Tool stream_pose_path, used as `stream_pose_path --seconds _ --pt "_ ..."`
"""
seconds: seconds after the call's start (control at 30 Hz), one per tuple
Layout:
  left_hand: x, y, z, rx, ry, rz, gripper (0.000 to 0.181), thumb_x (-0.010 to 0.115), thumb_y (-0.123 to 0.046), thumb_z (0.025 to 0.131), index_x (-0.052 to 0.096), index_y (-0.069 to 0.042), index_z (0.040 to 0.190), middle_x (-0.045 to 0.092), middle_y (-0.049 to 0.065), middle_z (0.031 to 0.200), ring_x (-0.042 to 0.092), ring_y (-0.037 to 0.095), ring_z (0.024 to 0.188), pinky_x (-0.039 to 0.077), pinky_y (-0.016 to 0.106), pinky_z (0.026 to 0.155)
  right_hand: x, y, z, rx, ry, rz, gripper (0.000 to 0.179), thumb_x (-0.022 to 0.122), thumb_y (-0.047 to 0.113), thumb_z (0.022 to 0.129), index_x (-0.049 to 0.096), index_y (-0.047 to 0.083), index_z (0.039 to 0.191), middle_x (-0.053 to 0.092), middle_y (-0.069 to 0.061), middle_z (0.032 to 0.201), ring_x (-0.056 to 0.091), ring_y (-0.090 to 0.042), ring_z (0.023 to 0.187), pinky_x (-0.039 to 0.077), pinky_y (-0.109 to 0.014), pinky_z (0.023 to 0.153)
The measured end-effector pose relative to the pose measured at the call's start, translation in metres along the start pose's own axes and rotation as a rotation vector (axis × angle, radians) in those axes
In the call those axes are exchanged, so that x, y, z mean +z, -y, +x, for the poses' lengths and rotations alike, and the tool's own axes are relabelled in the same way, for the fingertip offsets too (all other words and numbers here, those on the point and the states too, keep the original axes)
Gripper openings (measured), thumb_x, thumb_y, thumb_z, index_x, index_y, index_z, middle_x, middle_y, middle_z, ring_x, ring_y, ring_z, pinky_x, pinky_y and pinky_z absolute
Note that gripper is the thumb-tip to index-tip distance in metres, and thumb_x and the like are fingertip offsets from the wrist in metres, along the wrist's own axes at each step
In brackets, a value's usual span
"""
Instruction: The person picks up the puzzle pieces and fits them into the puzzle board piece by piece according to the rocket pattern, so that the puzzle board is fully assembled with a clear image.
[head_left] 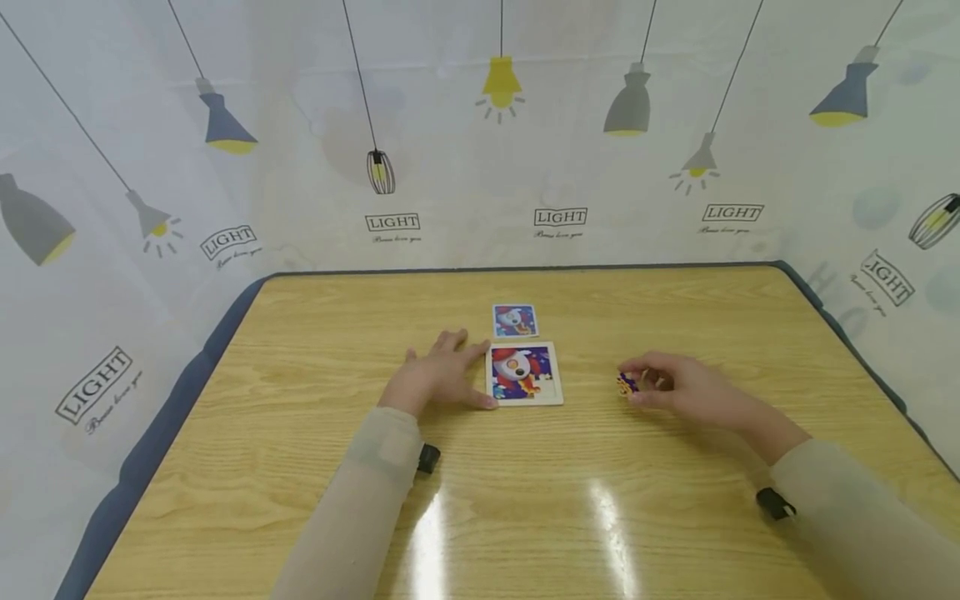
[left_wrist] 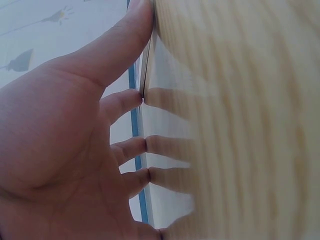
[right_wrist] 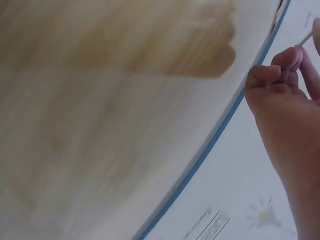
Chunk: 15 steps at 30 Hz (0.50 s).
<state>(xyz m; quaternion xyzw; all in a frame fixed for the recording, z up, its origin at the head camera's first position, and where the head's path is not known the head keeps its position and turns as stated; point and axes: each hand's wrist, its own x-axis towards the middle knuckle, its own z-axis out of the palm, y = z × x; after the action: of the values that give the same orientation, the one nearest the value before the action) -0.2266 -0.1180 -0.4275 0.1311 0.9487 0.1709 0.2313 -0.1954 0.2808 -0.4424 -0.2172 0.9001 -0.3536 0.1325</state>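
A square jigsaw puzzle [head_left: 517,367] with a light border lies on the table, showing a white-and-red cartoon rocket; a pale gap shows at its right side. My left hand [head_left: 444,375] rests at its left edge, fingers spread, with the thumb by the near corner and the index finger by the far corner. In the left wrist view, the fingertips [left_wrist: 132,146] touch the tabletop. My right hand [head_left: 686,390] pinches a small purple and orange puzzle piece [head_left: 626,385] to the right of the puzzle. Only a thin edge of the piece [right_wrist: 306,38] shows in the right wrist view.
A small picture card [head_left: 515,320] with a similar rocket lies just beyond the puzzle. The wooden table [head_left: 300,333] has a dark blue edging [head_left: 525,268] at the back. A white curtain [head_left: 465,150] printed with lamps stands around it.
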Motion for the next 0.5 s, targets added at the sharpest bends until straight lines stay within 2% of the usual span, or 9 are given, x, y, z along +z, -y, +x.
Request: stream_pose_path --seconds 0.17,0.27,0.5 --pt "0.000 0.001 -0.001 0.004 0.003 -0.003 0.107 0.081 -0.066 0.084 0.023 -0.039 0.170 0.000 0.005 0.183 -0.008 0.033 0.169 -0.007 0.077 0.128 0.027 0.033 0.029 -0.043 0.020 0.011 0.046 0.078 0.026 0.099 0.067 0.008 0.139 0.069 -0.004 0.110 0.060 -0.016 0.092 0.054 -0.025 0.074" --pt "0.000 0.001 -0.001 0.009 0.003 -0.004 0.106 0.080 -0.066 0.085 0.023 -0.039 0.170 0.000 0.006 0.183 -0.008 0.033 0.169 -0.007 0.078 0.127 0.040 0.049 0.044 -0.065 0.047 -0.018 0.046 0.078 0.029 0.098 0.068 0.009 0.139 0.068 -0.004 0.109 0.058 -0.016 0.094 0.053 -0.026 0.076" --pt "0.000 0.001 -0.001 0.009 -0.006 0.006 0.107 0.080 -0.067 0.084 0.023 -0.039 0.170 0.001 0.006 0.183 -0.007 0.034 0.169 -0.006 0.078 0.127 0.057 0.068 0.069 -0.057 0.034 -0.076 0.043 0.079 0.030 0.098 0.069 0.009 0.134 0.066 -0.004 0.106 0.058 -0.015 0.091 0.053 -0.029 0.079"
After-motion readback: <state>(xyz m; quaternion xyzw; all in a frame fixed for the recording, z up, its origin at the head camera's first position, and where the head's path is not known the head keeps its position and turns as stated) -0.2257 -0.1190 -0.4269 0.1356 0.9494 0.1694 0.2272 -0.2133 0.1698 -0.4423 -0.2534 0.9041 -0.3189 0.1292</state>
